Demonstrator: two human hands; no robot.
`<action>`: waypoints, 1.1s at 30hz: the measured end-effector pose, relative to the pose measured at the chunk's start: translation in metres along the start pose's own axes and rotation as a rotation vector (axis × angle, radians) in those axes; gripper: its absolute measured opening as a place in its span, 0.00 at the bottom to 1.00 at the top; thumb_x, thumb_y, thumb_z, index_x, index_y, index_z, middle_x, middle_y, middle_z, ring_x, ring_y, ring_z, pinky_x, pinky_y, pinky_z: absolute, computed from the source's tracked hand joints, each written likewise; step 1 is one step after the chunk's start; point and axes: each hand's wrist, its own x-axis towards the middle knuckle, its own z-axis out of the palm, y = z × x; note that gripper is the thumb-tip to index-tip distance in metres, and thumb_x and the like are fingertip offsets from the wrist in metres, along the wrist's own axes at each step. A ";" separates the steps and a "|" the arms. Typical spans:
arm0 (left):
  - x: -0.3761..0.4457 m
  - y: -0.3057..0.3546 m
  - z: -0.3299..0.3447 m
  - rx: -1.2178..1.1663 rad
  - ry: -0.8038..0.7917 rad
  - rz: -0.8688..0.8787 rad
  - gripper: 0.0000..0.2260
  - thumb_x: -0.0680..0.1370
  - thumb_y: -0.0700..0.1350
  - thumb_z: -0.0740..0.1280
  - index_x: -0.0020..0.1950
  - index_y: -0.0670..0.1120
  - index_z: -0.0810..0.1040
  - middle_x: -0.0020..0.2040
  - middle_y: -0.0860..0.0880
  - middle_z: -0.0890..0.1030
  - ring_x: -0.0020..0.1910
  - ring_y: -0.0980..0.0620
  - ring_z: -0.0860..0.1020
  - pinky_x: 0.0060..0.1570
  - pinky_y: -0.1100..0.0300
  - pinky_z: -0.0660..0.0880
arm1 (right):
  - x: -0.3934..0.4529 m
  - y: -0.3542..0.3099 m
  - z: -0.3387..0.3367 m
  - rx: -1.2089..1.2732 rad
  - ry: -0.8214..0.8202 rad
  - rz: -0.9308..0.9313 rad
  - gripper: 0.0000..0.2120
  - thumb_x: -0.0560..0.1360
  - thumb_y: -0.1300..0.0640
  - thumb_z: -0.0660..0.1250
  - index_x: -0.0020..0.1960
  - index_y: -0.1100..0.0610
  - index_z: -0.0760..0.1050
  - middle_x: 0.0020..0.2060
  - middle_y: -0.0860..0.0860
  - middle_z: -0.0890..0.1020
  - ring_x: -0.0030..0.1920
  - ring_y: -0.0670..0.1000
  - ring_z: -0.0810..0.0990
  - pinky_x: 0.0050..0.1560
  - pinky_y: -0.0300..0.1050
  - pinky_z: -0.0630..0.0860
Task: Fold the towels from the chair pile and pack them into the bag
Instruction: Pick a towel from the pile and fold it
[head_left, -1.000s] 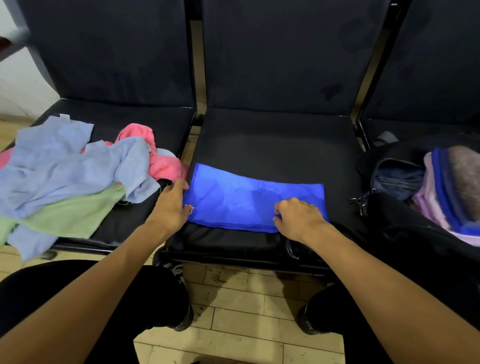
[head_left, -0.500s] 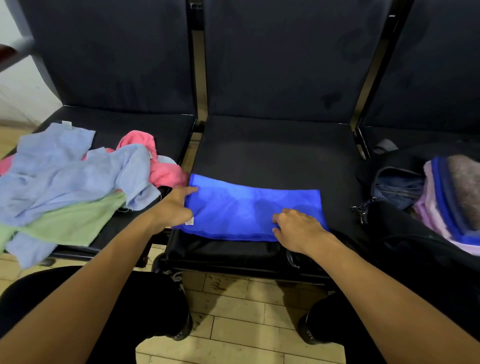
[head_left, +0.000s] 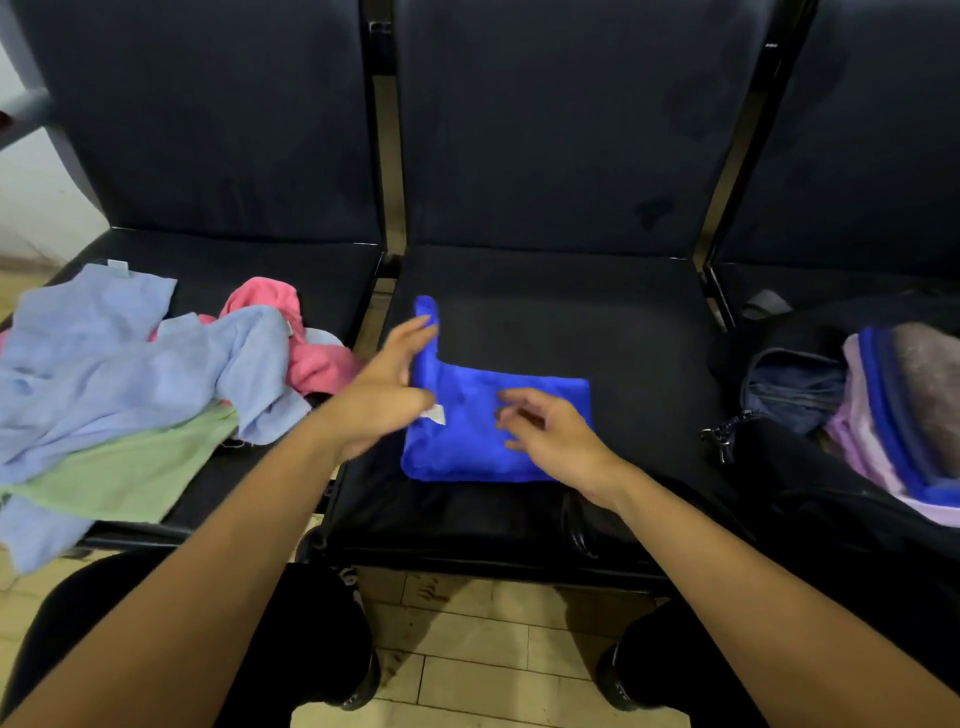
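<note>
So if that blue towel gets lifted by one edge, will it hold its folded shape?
Probably not: the blue towel looks limp, its left end standing only where the left hand lifts it. Likely light. It may unfold unless supported underneath.

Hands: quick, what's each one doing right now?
Left hand: lifting one end of the blue towel.
Right hand: open, fingers spread over the towel.

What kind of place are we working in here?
Probably a waiting area: a row of joined dark padded seats on a pale tiled floor, with a loose towel pile and an open black bag.
</note>
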 end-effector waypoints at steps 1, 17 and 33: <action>0.004 0.003 0.012 0.058 -0.049 0.021 0.36 0.72 0.22 0.61 0.77 0.44 0.62 0.77 0.57 0.54 0.69 0.59 0.66 0.43 0.69 0.76 | 0.000 -0.008 0.000 0.147 0.008 0.052 0.13 0.83 0.60 0.62 0.66 0.60 0.74 0.54 0.53 0.81 0.54 0.49 0.81 0.53 0.42 0.81; 0.039 0.009 0.106 0.536 -0.241 0.088 0.44 0.71 0.27 0.60 0.80 0.49 0.42 0.79 0.55 0.49 0.72 0.50 0.66 0.67 0.56 0.69 | 0.017 -0.018 -0.041 -0.242 -0.022 0.103 0.13 0.72 0.69 0.66 0.50 0.55 0.82 0.42 0.50 0.86 0.46 0.45 0.84 0.47 0.38 0.81; 0.049 -0.002 0.082 0.773 -0.553 0.043 0.37 0.78 0.51 0.68 0.80 0.57 0.48 0.79 0.53 0.51 0.74 0.50 0.62 0.70 0.59 0.63 | 0.019 0.021 -0.060 -0.135 0.123 0.354 0.07 0.76 0.66 0.70 0.44 0.54 0.79 0.42 0.51 0.84 0.44 0.49 0.84 0.42 0.42 0.83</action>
